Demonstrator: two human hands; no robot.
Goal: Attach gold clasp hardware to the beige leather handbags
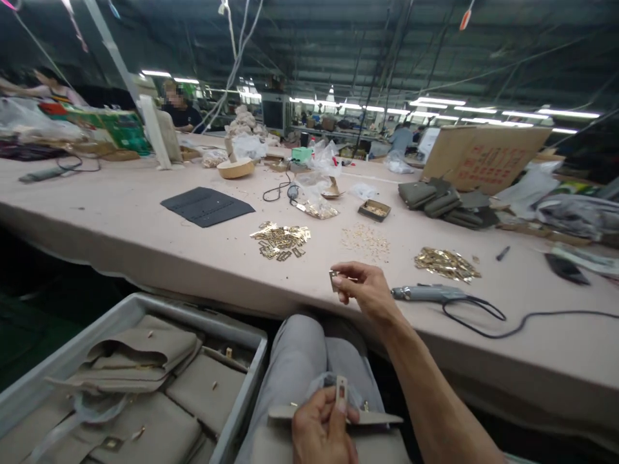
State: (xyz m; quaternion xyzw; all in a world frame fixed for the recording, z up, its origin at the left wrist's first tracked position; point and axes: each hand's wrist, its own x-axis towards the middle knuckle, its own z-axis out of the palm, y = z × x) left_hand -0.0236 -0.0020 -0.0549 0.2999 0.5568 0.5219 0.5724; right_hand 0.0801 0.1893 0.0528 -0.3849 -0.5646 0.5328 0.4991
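Over my lap, my left hand (319, 428) pinches a small metal plate with a rectangular slot (341, 388) between thumb and finger. It stands upright at the edge of a grey-brown leather piece (377, 444) lying on my thighs, with small brassy bits along its edge. My right hand (362, 283) is above the table's front edge, fingertips closed on another small metal plate (333, 280). Just right of that hand lies a grey electric screwdriver (425, 293) with a black cord. Beyond it are a heap of gold metal frames (281, 241) and scattered tiny gold pieces (365, 242).
Folded leather pieces (206, 386) fill a grey crate (258, 361) at my left. On the table (120, 212) are a dark panel (207, 206), a small tray (374, 210), another gold pile (447, 264), a tape roll (235, 169) and stacked leather (445, 200). People work in the background.
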